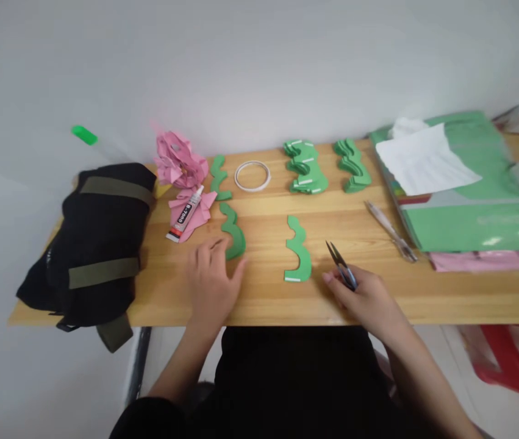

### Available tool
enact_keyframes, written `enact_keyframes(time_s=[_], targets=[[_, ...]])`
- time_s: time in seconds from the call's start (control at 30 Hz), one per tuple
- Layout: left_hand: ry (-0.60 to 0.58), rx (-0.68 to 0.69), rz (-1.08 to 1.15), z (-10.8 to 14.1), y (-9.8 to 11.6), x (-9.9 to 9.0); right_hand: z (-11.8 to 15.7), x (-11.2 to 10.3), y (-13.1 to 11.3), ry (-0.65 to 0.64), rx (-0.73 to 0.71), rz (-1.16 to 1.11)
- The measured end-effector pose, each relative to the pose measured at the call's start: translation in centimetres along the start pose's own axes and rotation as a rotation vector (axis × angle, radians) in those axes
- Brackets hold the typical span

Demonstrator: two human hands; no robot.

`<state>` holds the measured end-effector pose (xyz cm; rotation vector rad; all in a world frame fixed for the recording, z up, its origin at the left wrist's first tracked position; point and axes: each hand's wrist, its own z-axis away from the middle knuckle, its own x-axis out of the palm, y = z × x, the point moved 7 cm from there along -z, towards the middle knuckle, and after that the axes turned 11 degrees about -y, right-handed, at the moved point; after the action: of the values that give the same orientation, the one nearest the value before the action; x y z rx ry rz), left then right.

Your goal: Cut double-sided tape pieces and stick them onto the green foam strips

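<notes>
My left hand (213, 280) is over the table at the lower end of a wavy green piece (237, 239), its fingers loosely apart. Small scissors (342, 266) are in my right hand (369, 299), blades pointing up and left. Between my hands lies a single wavy green piece (300, 253) with a white strip along its bottom end. Farther back are a green stack with white strips (309, 177), another green stack (355, 171), a narrow green piece (219, 177) and a roll of white tape (252, 176) lying flat.
At the left, a black bag (103, 238) sits beside crumpled pink scraps (179, 160) and a glue tube (185, 214). A pen (390, 228) lies right of centre, near a green folder (474, 225) with white tissue (428, 160) on it. A wall rises behind the table (259, 305).
</notes>
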<state>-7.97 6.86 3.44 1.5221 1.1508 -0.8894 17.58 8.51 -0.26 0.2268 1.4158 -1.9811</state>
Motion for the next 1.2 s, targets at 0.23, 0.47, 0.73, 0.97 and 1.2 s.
enact_keyframes(time_s=[0.23,0.47,0.73,0.97,1.2], targets=[[-0.247,-0.087,0.219,-1.3,-3.1,1.3,-1.0,1.0,-1.5,-0.007,-0.113,-0.057],[-0.378,-0.046,0.385,-0.8,-0.2,2.2,-1.9,1.9,-0.9,-0.051,-0.183,-0.067],[-0.395,0.094,-0.071,-11.7,2.3,2.6,-2.7,0.8,-1.0,-0.064,-0.188,-0.079],[-0.397,0.135,-0.077,-16.7,2.5,5.6,-2.7,-0.1,-1.3,-0.040,-0.218,-0.101],[-0.286,0.175,0.070,-14.4,3.0,2.2,-2.8,-2.6,-2.7,0.068,-0.310,-0.236]])
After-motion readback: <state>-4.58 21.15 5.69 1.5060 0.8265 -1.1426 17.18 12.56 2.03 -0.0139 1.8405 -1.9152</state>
